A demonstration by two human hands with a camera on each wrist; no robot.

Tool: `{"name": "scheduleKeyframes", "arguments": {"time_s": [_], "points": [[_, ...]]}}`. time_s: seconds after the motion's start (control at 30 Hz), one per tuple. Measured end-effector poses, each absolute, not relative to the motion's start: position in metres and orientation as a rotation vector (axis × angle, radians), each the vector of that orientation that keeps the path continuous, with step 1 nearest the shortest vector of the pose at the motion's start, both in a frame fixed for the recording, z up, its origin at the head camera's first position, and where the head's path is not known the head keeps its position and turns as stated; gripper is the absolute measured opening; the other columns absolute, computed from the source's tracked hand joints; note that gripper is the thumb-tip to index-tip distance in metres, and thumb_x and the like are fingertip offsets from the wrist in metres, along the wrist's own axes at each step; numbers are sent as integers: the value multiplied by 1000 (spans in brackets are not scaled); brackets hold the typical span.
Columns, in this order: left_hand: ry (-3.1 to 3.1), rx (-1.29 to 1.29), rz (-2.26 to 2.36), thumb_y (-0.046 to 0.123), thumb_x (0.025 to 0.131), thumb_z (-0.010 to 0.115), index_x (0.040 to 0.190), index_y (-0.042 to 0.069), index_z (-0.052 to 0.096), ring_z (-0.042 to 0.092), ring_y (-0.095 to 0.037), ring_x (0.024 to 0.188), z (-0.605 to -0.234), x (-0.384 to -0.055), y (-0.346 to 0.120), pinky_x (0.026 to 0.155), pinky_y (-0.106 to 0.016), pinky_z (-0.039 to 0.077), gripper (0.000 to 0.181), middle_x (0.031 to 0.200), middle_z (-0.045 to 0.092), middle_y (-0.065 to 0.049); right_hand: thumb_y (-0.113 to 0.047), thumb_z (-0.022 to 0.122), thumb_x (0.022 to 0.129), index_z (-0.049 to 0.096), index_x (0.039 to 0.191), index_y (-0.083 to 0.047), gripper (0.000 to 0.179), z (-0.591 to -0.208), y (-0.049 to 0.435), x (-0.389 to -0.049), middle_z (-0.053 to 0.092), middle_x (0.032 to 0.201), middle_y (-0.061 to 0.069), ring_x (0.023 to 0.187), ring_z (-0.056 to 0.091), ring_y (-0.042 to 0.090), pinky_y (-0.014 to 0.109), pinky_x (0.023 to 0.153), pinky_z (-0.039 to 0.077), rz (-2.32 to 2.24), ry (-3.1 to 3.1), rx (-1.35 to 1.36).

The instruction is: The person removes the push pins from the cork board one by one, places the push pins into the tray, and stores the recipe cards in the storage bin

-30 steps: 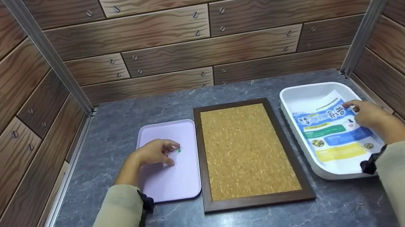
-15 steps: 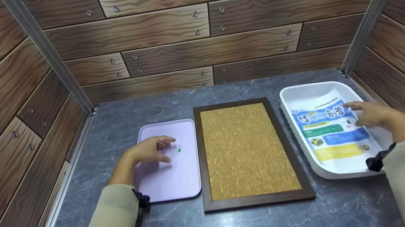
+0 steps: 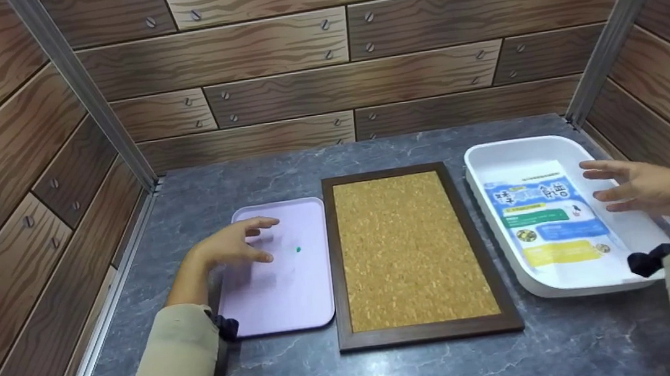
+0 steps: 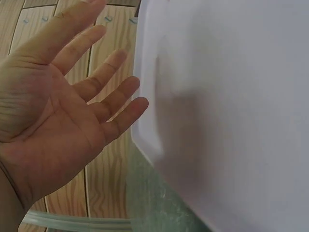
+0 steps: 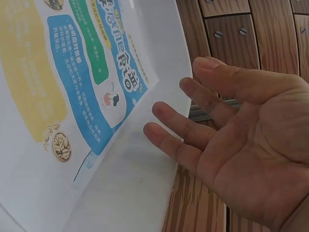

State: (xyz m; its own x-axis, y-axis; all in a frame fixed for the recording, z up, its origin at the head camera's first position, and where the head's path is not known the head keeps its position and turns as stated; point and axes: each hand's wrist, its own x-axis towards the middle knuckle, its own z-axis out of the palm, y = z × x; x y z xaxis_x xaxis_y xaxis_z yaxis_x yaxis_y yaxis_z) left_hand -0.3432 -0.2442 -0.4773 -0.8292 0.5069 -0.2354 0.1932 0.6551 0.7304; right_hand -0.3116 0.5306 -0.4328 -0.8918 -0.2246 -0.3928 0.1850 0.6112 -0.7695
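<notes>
In the head view, my left hand (image 3: 230, 244) hovers over a flat lilac tray (image 3: 288, 305), fingers spread and holding nothing. A tiny green piece (image 3: 298, 250) lies on that tray, right of the fingertips. On the right, my right hand (image 3: 646, 183) is over a deep white tray (image 3: 518, 156), its fingers loosely extended with nothing between them. A printed paper sheet (image 3: 552, 215) with blue, green and yellow blocks lies flat inside the white tray, left of this hand. The right wrist view has the open palm (image 5: 241, 140) apart from the sheet (image 5: 72, 72).
Between the two trays lies a corkboard (image 3: 413, 248) in a dark brown frame, its left edge against the lilac tray. All stand on a dark grey marbled table (image 3: 235, 183). Wood-patterned walls (image 3: 275, 94) rise at the back and both sides.
My right hand has let go of the paper, drawn right and opened; the sheet now lies flat. My left hand has moved left, away from the green piece, its fingers spreading.
</notes>
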Motion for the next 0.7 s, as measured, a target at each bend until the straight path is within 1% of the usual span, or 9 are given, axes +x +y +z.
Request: {"name": "scheduleKeyframes", "arguments": {"time_s": [0.03,0.07,0.13,0.17,0.27,0.3,0.37,0.6,0.7], "points": [[2457,540,1010,26,92,89,165,17,46,30,-49,163,-476,-343,-245,130,-66,32,85,175,39,-17,-19,72,104,2,175,-12,100,-432,530,-312,0,177,36,120,57,-6,20,99,55,-1219,2380,-33],[2460,526,1013,27,91,89,165,19,46,28,-49,164,-474,-344,-245,130,-67,32,86,176,37,-17,-20,71,105,0,175,-12,100,-431,529,-313,0,177,36,121,57,-6,22,100,55,-1226,2374,-36],[2467,508,1031,29,91,89,166,22,46,24,-50,166,-470,-345,-245,131,-68,29,86,178,31,-19,-23,69,107,-5,174,-11,101,-426,525,-316,-2,177,37,139,58,17,36,112,55,-1236,2366,-45],[2476,503,1040,30,91,90,166,24,46,22,-49,166,-467,-345,-244,131,-68,27,87,179,28,-19,-26,69,108,-6,174,-10,101,-423,521,-317,-3,177,37,149,51,32,46,117,52,-1229,2370,-50],[2526,517,1048,39,90,90,167,26,43,14,-48,169,-457,-346,-240,134,-68,20,91,183,17,-17,-32,65,110,-11,173,-10,100,-411,507,-320,-6,177,38,160,9,66,74,125,33,-1218,2377,-77],[2542,529,1052,42,91,89,168,26,41,11,-48,169,-453,-346,-238,134,-69,18,93,184,12,-15,-34,63,111,-11,173,-11,100,-406,501,-321,-7,177,38,160,6,67,80,124,25,-1212,2384,-86],[2587,558,1045,50,92,86,171,26,35,8,-49,169,-445,-347,-232,133,-71,15,97,185,4,-13,-38,59,113,-13,173,-13,97,-394,486,-323,-8,177,38,159,4,68,82,123,21,-1179,2409,-125],[2716,607,1034,55,98,77,176,33,10,-1,-50,169,-420,-350,-192,130,-76,21,105,184,-18,-9,-60,38,114,-22,171,-31,88,-355,411,-330,-30,176,23,159,-19,65,88,120,-2,-1090,2520,-197],[2803,583,999,64,98,72,175,38,3,-12,-47,169,-412,-352,-169,129,-80,15,106,183,-22,-4,-63,24,114,-21,172,-26,82,-348,371,-333,-31,176,22,161,-28,57,86,121,-11,-1061,2607,-259]]}}
